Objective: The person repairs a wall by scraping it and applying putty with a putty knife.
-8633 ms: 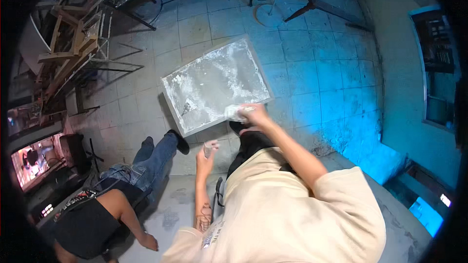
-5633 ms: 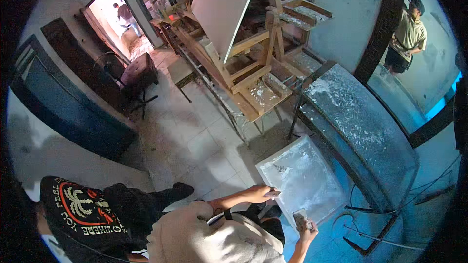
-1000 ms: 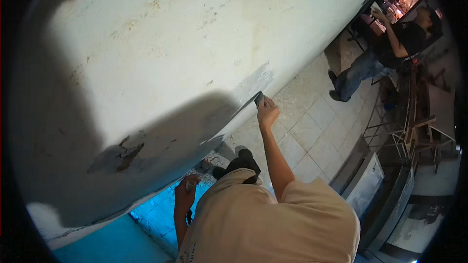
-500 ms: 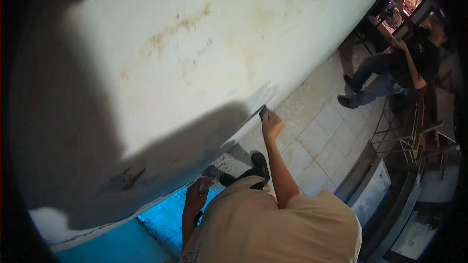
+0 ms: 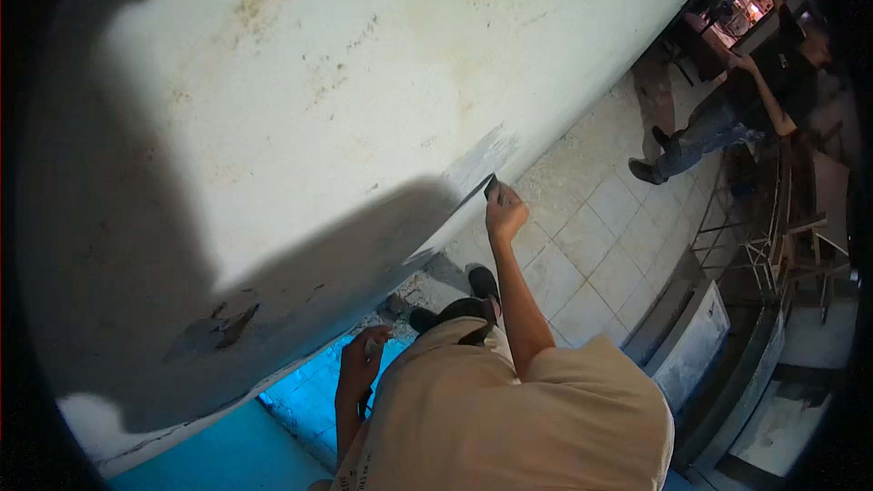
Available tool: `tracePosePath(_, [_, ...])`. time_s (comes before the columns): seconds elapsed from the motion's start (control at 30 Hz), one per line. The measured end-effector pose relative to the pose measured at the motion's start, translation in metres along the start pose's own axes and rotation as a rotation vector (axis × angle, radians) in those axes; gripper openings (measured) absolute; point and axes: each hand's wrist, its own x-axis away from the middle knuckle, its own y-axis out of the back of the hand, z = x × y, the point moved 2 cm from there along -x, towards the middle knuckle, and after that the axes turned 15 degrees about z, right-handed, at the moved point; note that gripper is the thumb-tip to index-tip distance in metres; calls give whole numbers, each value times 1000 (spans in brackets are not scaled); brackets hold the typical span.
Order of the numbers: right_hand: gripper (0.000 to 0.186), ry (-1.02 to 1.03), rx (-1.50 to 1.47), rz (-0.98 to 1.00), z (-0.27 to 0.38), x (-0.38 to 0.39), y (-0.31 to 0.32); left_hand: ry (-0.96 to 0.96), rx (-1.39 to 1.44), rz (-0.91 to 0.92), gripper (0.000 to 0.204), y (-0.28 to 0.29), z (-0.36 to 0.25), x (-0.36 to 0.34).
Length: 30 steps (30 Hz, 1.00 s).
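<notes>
Hands (image 5: pixel 506 215) at stained white wall (image 5: pixel 364 82), tiled floor (image 5: pixel 591 236)

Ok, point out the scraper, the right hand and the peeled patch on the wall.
scraper (image 5: pixel 476 189), head view, on the blade against the wall.
right hand (image 5: pixel 505 216), head view, on the back of the fist.
peeled patch (image 5: pixel 221 328), head view, on its dark middle, low on the wall.

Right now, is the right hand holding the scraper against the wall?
Yes, the right hand presses the scraper onto the wall.
</notes>
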Motion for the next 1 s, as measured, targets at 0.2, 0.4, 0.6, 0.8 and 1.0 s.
tracePosePath(0.2, [18, 45, -33, -53, -5, 8, 6, 22, 66, 21, 21, -5, 6, 13])
tracePosePath(0.4, [18, 10, 39, -90, -1, -5, 11, 45, -13, 29, 19, -4, 8, 27])
tracePosePath(0.6, [18, 63, -42, -43, -9, 7, 3, -24, -63, 4, 21, -1, 12, 26])
tracePosePath(0.8, [19, -10, -79, -79, 2, 9, 20, 20, -107, 86, 20, 0, 13, 33])
tracePosePath(1.0, [19, 210, -193, -178, 37, 28, 43, -26, -112, -9, 22, 1, 14, 38])
